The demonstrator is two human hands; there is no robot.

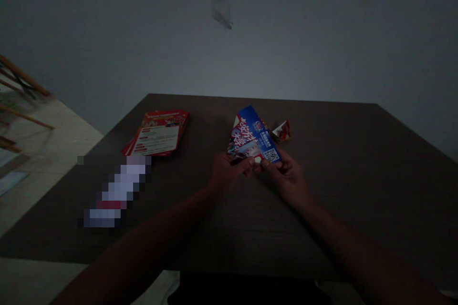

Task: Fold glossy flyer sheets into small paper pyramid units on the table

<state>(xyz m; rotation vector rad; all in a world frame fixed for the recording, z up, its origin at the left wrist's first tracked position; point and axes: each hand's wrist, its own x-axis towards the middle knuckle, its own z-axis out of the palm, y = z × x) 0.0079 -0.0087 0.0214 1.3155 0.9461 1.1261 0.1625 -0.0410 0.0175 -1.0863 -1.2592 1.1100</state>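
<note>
A blue printed leaflet [255, 128] with red-and-white lettering and a QR code is held just above the table. My left hand [229, 170] pinches its lower left edge, thumb on top. The lower right edge, below the QR code, is gripped by my right hand [289, 176]. Both thumbs nearly meet at the leaflet's near edge, around a small white spot. Just beyond my right hand, a small red-and-white folded piece of paper [282, 132] stands tilted on the table. Part of the leaflet's underside and several fingertips are hidden.
A stack of red leaflets [159, 133] lies at the back left of the dark wooden table [336, 152]. Nearer on that side is a pixelated oblong object [119, 190]. A grey wall [143, 33] rises behind the table. Wooden furniture legs [25, 76] show at far left.
</note>
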